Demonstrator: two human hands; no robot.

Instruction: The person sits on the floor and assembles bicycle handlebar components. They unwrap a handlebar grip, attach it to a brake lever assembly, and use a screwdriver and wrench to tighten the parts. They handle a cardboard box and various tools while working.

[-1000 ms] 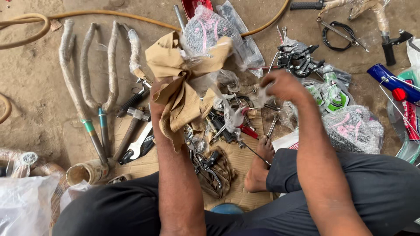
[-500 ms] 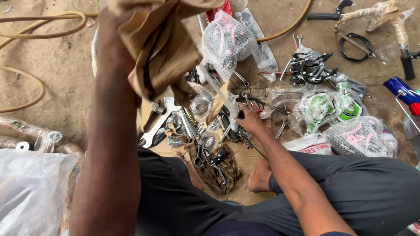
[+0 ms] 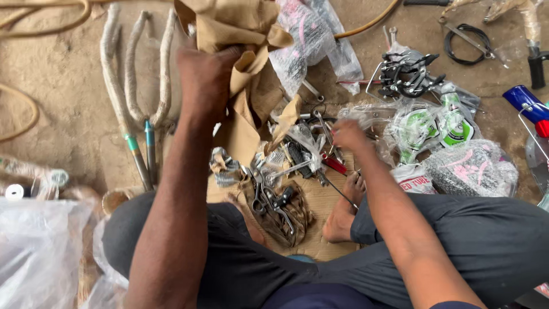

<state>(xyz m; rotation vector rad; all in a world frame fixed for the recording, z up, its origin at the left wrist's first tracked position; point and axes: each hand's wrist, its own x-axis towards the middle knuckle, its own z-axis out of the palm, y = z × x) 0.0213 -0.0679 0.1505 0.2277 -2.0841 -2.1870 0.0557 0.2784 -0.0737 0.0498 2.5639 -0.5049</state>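
My left hand grips a crumpled piece of tan brown paper, held up above the ground. My right hand reaches down into a pile of small metal bicycle parts and tools spread on cardboard in front of me; its fingers touch the parts, and whether it holds one is hidden. A red-handled tool lies just under that hand. I sit cross-legged, with a bare foot on the cardboard.
Paper-wrapped bicycle forks lie at the left. Clear plastic bags of parts sit at the right, black brake levers behind them. A white plastic bag is at the lower left. A hose curls over the dirt ground.
My left hand has come down from high up and the brown paper with it. My right hand has stayed in the parts pile.
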